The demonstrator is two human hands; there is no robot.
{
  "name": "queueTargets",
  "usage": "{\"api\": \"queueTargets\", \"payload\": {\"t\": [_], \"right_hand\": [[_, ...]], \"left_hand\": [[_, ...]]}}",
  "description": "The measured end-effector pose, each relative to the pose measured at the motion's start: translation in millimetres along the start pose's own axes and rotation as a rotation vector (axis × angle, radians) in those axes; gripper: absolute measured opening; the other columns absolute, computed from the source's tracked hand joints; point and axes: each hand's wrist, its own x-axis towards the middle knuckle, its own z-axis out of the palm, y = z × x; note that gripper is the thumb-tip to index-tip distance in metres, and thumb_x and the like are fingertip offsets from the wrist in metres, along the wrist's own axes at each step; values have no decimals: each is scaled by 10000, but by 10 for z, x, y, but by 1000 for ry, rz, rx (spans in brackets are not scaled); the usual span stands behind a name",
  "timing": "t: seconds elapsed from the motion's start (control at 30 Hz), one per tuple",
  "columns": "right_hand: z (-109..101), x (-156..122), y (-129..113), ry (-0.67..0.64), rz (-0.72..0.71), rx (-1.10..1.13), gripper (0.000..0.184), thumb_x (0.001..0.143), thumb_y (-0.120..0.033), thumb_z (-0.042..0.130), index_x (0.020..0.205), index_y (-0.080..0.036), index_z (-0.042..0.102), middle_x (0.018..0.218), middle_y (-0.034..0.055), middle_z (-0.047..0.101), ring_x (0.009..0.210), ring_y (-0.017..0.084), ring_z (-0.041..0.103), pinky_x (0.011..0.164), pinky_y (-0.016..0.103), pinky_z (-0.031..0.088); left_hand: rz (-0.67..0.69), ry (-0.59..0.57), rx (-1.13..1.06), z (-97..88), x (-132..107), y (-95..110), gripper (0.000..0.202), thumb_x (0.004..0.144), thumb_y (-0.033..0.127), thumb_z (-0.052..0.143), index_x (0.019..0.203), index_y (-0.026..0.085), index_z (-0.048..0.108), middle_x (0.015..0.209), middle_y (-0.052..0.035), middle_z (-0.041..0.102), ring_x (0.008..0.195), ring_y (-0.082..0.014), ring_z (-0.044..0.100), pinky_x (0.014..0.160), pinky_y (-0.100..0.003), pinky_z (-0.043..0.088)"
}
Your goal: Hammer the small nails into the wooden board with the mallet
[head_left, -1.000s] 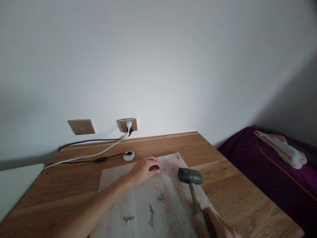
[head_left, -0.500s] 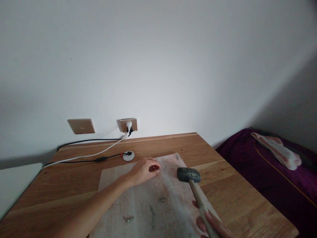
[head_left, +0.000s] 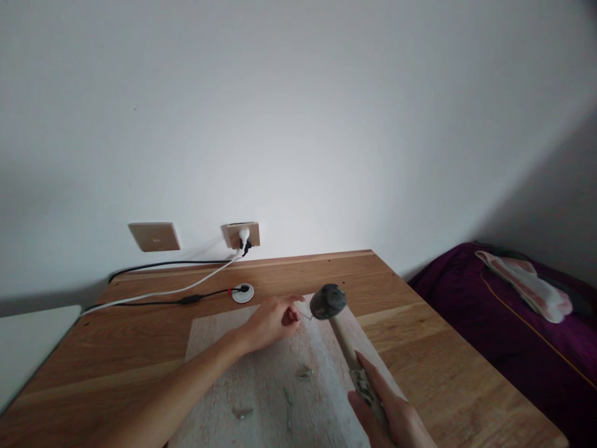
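My right hand [head_left: 389, 404] is wrapped round the handle of a rubber mallet [head_left: 328, 302], whose dark head is raised over the back right part of a pale, worn board [head_left: 261, 386]. Near the board's back edge, my left hand [head_left: 270, 320] has its thumb and fingertips together in a pinch. Whatever is in the pinch is too small to make out. A thin metal piece [head_left: 308, 317] shows between those fingertips and the mallet head. Closer to me, several small metal fasteners [head_left: 305, 374], screws or nails, lie loose on the board.
The board lies on a wooden table [head_left: 443, 367] against a white wall. Cables [head_left: 163, 292] run across its back left to a wall socket [head_left: 249, 235] and a round grommet [head_left: 243, 293]. A white panel [head_left: 32, 348] stands at left; purple fabric [head_left: 476, 298] with a cloth lies at right.
The mallet has moved left and up, its head turned and now close to my left hand. My left hand stays almost in place, still pinching.
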Motion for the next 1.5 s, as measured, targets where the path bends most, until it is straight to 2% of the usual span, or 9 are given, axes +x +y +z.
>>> {"api": "queueTargets", "payload": {"t": [0.17, 0.3, 0.57, 0.7, 0.87, 1.03, 1.17, 1.4, 1.5], "right_hand": [[54, 52, 111, -60, -77, -82, 850, 996, -756, 382, 1469, -84, 600, 909, 136, 855, 761, 281, 824, 716, 311, 624], [106, 36, 200, -16, -136, -62, 721, 993, -718, 463, 1424, -175, 660, 998, 126, 866, 864, 281, 839, 735, 280, 635], [210, 50, 310, -84, -149, -87, 861, 1011, -757, 349, 1475, -71, 588, 1081, 186, 846, 939, 286, 832, 796, 308, 622], [243, 52, 337, -45, -155, -51, 789, 1002, -743, 405, 1456, -136, 624, 983, 143, 854, 872, 268, 834, 770, 294, 630], [248, 67, 335, 5, -210, -39, 685, 1014, -681, 442, 1423, -179, 665, 1020, 152, 856, 894, 277, 838, 806, 310, 645], [232, 51, 333, 6, -229, -63, 591, 1030, -591, 481, 1444, -200, 640, 1084, 137, 855, 914, 263, 840, 787, 288, 647], [244, 33, 300, -3, -213, -86, 521, 1033, -491, 508, 1454, -209, 632, 1151, 142, 844, 981, 277, 832, 821, 310, 651], [233, 24, 222, 50, -247, -112, 497, 1034, -466, 508, 1438, -218, 655, 1110, 142, 855, 965, 292, 839, 807, 321, 669], [226, 15, 225, 39, -244, -117, 486, 1035, -458, 507, 1426, -216, 665, 1103, 140, 857, 955, 293, 841, 809, 335, 675]], "left_hand": [[-19, -6, 8, -21, -5, 26, 439, 818, 176, 732, 1254, 199, 684, 927, -15, 740, 814, -181, 693, 801, -286, 548], [-43, -12, -11, -26, 2, 55, 419, 829, 161, 710, 1247, 197, 695, 875, 4, 741, 749, -162, 677, 779, -276, 533], [-43, 11, 34, -38, 5, 107, 471, 766, 112, 717, 1231, 187, 731, 859, -8, 771, 728, -172, 684, 725, -255, 506], [-23, 11, 18, -29, -5, 90, 463, 772, 119, 706, 1229, 189, 735, 863, -10, 770, 728, -169, 683, 712, -249, 501], [-16, 15, 28, -19, -12, 65, 476, 774, 117, 687, 1244, 186, 723, 894, -19, 768, 750, -175, 689, 727, -258, 507], [-11, 20, 27, -18, -19, 65, 506, 813, 173, 713, 1316, 208, 673, 935, -21, 763, 781, -180, 694, 756, -267, 523], [7, 28, 30, -33, -23, 77, 616, 785, 124, 729, 1384, 221, 620, 967, -24, 775, 823, -190, 707, 784, -270, 533], [17, 19, 49, -39, -17, 78, 618, 813, 127, 714, 1408, 238, 591, 961, -10, 779, 840, -194, 714, 815, -291, 551], [-3, 13, 54, -29, -22, 66, 715, 815, 110, 708, 1490, 247, 515, 981, -10, 780, 858, -194, 717, 843, -303, 554]]}}
